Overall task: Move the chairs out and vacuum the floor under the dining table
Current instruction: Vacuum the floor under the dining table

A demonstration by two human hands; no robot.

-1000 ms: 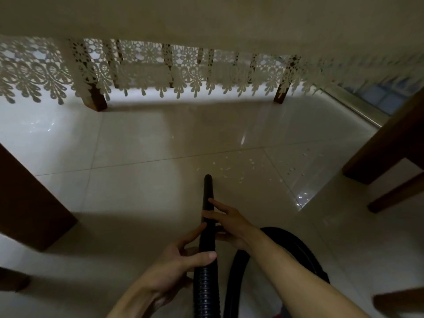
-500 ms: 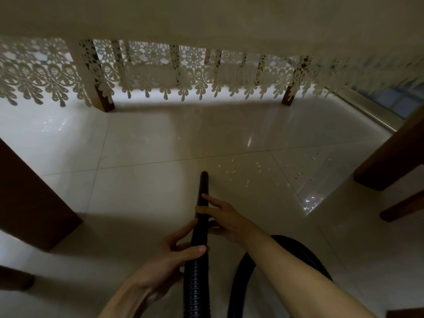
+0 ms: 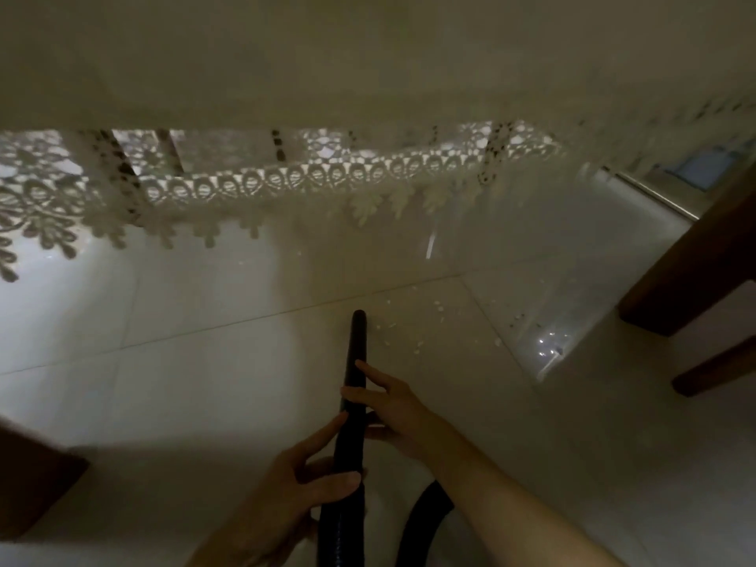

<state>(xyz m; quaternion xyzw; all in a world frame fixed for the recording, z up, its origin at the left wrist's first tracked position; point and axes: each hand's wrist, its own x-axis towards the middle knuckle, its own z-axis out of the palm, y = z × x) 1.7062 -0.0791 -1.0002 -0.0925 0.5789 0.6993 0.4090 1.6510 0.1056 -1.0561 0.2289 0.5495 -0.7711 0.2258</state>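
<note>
A black vacuum hose (image 3: 355, 362) lies along the pale tiled floor (image 3: 184, 386) under the dining table, its open tip by a grout line. My left hand (image 3: 294, 493) grips the ribbed lower part of the hose, thumb across it. Higher up, my right hand (image 3: 388, 403) holds the smooth nozzle tube, fingers round it and forefinger stretched along it. Small pale crumbs (image 3: 413, 325) lie scattered just right of the tip. The lace-edged tablecloth (image 3: 286, 186) hangs across the top of the view.
A dark wooden table leg (image 3: 691, 276) stands at the right, with a chair foot (image 3: 712, 370) beside it. Another wooden leg (image 3: 37, 480) is at the lower left. Far legs (image 3: 122, 178) show behind the lace. The hose loops back at the bottom (image 3: 421, 521).
The view has tilted and the tablecloth now covers more of the top. The hose tip sits a little further forward, close to the crumbs. Both hands keep the same hold.
</note>
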